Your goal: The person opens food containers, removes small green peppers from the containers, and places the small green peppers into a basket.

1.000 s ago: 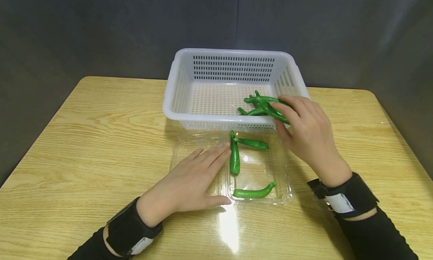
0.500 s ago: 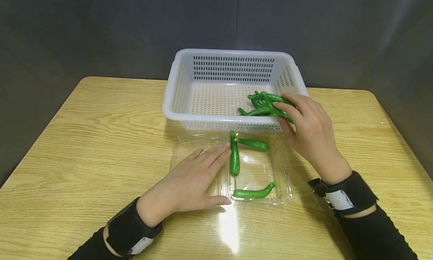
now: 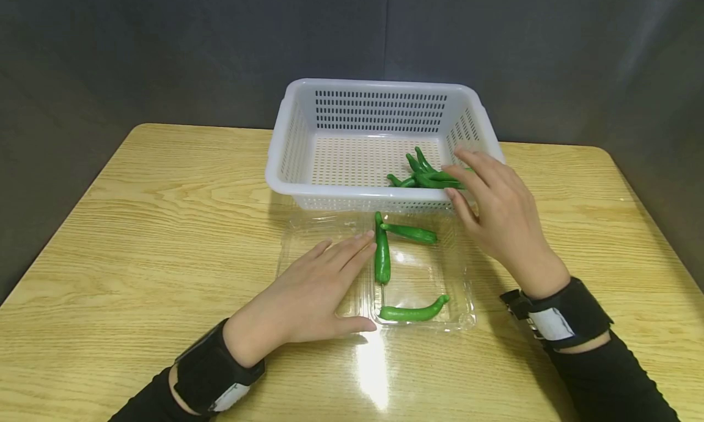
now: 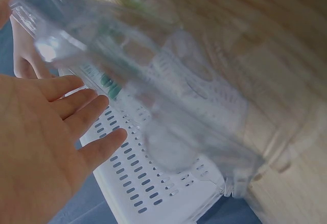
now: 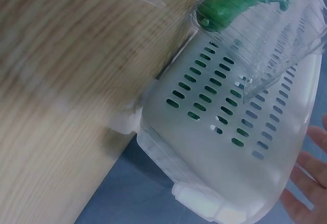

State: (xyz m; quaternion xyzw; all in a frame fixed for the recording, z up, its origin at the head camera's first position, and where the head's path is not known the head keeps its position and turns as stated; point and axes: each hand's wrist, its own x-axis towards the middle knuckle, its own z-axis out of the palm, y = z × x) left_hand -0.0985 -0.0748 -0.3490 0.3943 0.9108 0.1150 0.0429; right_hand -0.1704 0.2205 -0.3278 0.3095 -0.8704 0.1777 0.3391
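My left hand (image 3: 319,294) lies with straight fingers over the left half of a clear plastic clamshell box (image 3: 459,275), fingertips near its fold; the left wrist view shows the palm and spread fingers. Three green chili peppers are in the box's right half: an upright one (image 3: 382,257), a slanted one (image 3: 409,233) and a curved one (image 3: 415,312). My right hand (image 3: 497,208) reaches over the front right rim of a white basket (image 3: 341,191), fingers parted and nothing seen between them. Just left of its fingertips, several green chili peppers (image 3: 426,176) lie piled in the basket.
The basket stands directly behind the clamshell box on a wooden table (image 3: 137,239). Dark grey panels (image 3: 192,55) surround the table's back and sides. In the right wrist view, the slotted basket wall (image 5: 204,112) fills the middle.
My right hand has let go of the chili pepper it held, which dropped onto the pile in the basket; its fingers have parted. My left hand and the box have stayed put.
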